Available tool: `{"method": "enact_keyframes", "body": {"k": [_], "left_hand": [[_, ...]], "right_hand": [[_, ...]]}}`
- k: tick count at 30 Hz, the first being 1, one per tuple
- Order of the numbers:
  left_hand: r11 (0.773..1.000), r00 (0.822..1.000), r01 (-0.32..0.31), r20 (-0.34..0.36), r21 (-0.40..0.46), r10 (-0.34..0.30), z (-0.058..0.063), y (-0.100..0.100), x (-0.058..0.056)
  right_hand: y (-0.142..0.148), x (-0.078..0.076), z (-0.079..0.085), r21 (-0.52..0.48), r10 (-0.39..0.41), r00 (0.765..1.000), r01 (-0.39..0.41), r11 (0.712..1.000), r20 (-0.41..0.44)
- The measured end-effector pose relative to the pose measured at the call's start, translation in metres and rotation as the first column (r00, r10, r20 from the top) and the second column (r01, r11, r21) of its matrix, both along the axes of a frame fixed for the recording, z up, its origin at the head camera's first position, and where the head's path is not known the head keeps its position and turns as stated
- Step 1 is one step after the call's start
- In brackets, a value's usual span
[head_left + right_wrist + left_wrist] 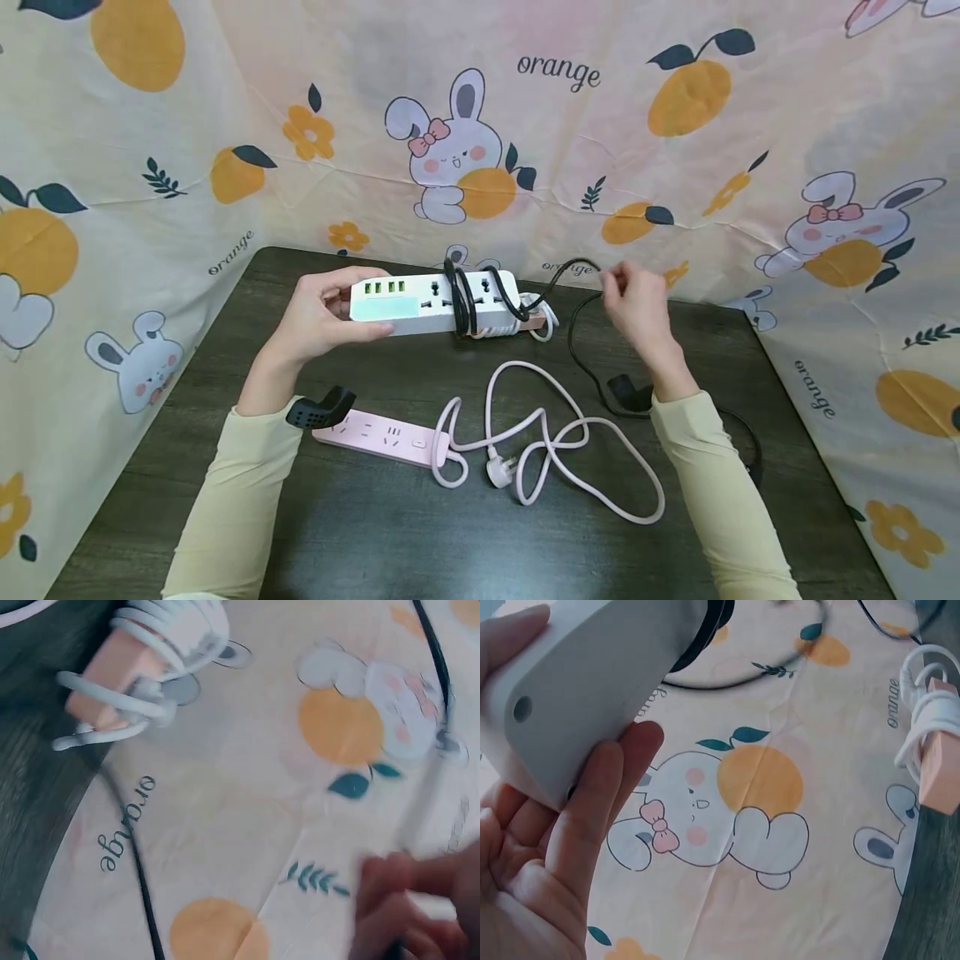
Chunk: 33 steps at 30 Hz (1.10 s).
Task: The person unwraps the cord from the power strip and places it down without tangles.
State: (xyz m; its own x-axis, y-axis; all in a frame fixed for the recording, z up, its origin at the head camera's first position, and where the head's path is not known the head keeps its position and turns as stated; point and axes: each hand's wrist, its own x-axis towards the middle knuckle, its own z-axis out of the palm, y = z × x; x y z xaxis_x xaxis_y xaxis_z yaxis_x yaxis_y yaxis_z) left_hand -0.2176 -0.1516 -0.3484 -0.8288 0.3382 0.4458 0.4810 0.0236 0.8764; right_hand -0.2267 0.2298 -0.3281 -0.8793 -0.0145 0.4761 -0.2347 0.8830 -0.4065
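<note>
"White power strip (433, 310): where is it?"
"Middle of the frame, held over the upper part of the counter (375, 533). A pink power strip (382, 440) lies left of centre, lower down."
"How are the hands?"
"Left hand (309, 321) curls round its left end. Right hand (637, 304), upper right of centre, pinches the black cord (456, 300) looped round it."
"Smallest thing?"
"Black plug (624, 392), right of centre."

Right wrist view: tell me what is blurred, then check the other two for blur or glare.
Right wrist: the right hand's fingers are smeared, probably from motion; left wrist: the black cord looks soft; head: a pale sheen lies on the table's near part.
</note>
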Motion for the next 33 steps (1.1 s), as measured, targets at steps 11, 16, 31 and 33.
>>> {"method": "enact_keyframes", "body": {"k": [11, 16, 31, 33], "left_hand": [[0.992, 0.993, -0.115, -0.006, -0.05, 0.115, -0.012, -0.005, 0.009], [0.976, 0.977, -0.215, -0.004, 0.047, 0.215, -0.014, -0.006, 0.014], [0.96, 0.976, -0.218, 0.013, 0.176, 0.219, -0.004, -0.011, 0.022], [0.96, 0.977, -0.214, 0.011, 0.18, 0.215, -0.003, -0.011, 0.023]], "right_hand": [[0.043, 0.039, 0.029, -0.698, 0.027, 0.853, -0.445, 0.562, -0.521], [0.071, 0.072, 0.019, -0.633, 0.143, 0.814, -0.536, 0.558, -0.562], [0.142, 0.12, -0.047, 0.056, 0.295, 0.952, -0.291, 0.955, -0.078], [0.145, 0.119, -0.056, 0.115, 0.286, 0.958, -0.282, 0.952, -0.018]]}}
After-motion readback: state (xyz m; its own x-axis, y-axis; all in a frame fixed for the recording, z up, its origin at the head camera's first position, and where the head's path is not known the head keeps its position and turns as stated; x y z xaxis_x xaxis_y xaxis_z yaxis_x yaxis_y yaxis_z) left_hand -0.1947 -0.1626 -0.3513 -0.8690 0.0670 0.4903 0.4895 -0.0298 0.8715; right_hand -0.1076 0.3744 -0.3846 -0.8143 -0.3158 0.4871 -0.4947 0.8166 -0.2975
